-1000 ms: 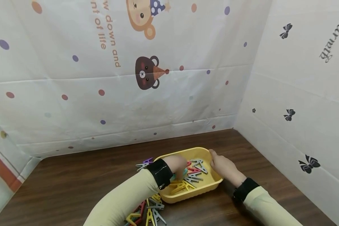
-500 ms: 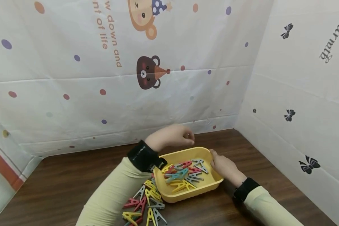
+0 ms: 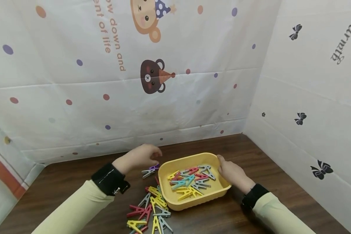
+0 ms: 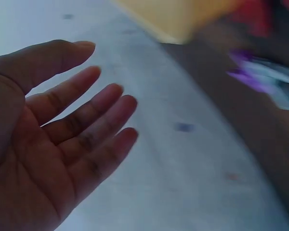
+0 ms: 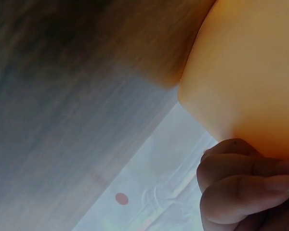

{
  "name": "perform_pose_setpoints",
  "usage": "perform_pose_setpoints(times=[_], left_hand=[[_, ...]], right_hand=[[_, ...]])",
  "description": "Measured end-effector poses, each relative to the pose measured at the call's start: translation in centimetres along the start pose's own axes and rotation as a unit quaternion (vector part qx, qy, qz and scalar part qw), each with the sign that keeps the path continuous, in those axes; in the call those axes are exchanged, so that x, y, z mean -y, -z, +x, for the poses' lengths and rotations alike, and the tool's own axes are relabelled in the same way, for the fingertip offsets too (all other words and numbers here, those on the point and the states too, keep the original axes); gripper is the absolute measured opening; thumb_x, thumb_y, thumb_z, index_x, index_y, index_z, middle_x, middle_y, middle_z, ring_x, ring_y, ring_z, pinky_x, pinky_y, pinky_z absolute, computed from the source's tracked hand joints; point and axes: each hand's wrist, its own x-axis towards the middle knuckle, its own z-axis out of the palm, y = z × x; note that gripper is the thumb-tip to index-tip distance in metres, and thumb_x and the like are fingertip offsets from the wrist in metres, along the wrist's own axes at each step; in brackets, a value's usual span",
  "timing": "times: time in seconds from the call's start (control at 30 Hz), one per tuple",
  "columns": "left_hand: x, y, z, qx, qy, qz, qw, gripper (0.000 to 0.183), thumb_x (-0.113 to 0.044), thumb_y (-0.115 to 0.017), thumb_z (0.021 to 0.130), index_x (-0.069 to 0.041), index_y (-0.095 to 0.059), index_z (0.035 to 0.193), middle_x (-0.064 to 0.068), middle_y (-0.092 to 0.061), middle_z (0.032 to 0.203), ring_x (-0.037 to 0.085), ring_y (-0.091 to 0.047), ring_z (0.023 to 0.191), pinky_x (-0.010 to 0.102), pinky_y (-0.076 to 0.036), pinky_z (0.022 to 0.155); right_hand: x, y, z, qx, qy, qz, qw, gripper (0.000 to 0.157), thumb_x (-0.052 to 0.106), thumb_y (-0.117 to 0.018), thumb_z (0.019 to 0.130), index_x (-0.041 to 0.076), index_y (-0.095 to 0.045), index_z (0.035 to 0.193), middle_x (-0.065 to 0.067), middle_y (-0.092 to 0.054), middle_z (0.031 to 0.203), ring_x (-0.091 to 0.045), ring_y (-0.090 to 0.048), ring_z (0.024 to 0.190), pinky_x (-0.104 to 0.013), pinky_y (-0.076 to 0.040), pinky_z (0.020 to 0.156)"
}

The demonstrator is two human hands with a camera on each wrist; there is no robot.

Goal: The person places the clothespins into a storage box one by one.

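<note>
- On the brown wood table (image 3: 61, 178), nearest the back right corner: a shallow yellow plastic tray (image 3: 213, 188) with round corners.
- Inside the tray, all in a jumble: small plastic clips in yellow, red, grey and blue-green (image 3: 201, 176).
- At the tray's right end, near its back right corner: the right hand (image 3: 233, 174), holding the rim, with bent fingers pressed together by the outside wall. Hard to tell just where the thumb sits.
- Near the table's back edge, to the left of the tray: the left hand (image 3: 140, 157), with fingers a little bent and loosely spread, thumb apart.
- Just beside the left hand: a purple plastic clip (image 3: 154, 167) and a pale grey plastic clip (image 3: 148, 172), touching or nearly so.
- Along the tray's left end and past its front left corner: a messy pile of yellow, red, grey and green plastic clips (image 3: 161, 202).
- On both arms: pale yellow sleeves (image 3: 76, 206) and black wrist bands (image 3: 108, 180).
- Behind the table's back edge: a white sheet with bears and dots (image 3: 76, 130).
</note>
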Motion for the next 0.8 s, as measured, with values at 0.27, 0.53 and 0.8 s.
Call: perform_pose_setpoints(times=[0.27, 0.53, 0.8], left_hand=[[5.0, -5.0, -0.1, 0.008, 0.079, -0.022, 0.9966, 0.032, -0.003, -0.079, 0.083, -0.002, -0.072, 0.115, 0.014, -0.074, 0.11, 0.026, -0.068, 0.098, 0.046, -0.059, 0.089], [6.4, -7.1, 0.7, 0.018, 0.106, 0.0, 0.9942, 0.026, -0.003, -0.08, 0.084, -0.004, -0.075, 0.109, 0.009, -0.075, 0.102, 0.021, -0.067, 0.09, 0.044, -0.059, 0.088], [6.3, -7.8, 1.1, 0.001, 0.103, 0.009, 0.9947, 0.022, -0.001, -0.078, 0.084, -0.006, -0.072, 0.105, 0.008, -0.073, 0.098, 0.019, -0.065, 0.085, 0.043, -0.06, 0.086]], right_hand=[[-0.1, 0.0, 0.1, 0.005, -0.008, 0.003, 1.0, 0.053, 0.01, -0.047, 0.101, -0.009, -0.038, 0.15, -0.003, -0.048, 0.06, -0.015, -0.045, 0.05, -0.026, -0.033, 0.049], [0.1, 0.1, 0.2, 0.012, -0.011, 0.008, 1.0, 0.054, 0.01, -0.047, 0.101, -0.009, -0.037, 0.151, -0.002, -0.047, 0.06, -0.014, -0.044, 0.049, -0.026, -0.032, 0.049], [0.0, 0.0, 0.1, 0.012, -0.016, 0.008, 1.0, 0.054, 0.01, -0.046, 0.101, -0.008, -0.037, 0.151, -0.003, -0.048, 0.06, -0.015, -0.045, 0.05, -0.026, -0.033, 0.049]])
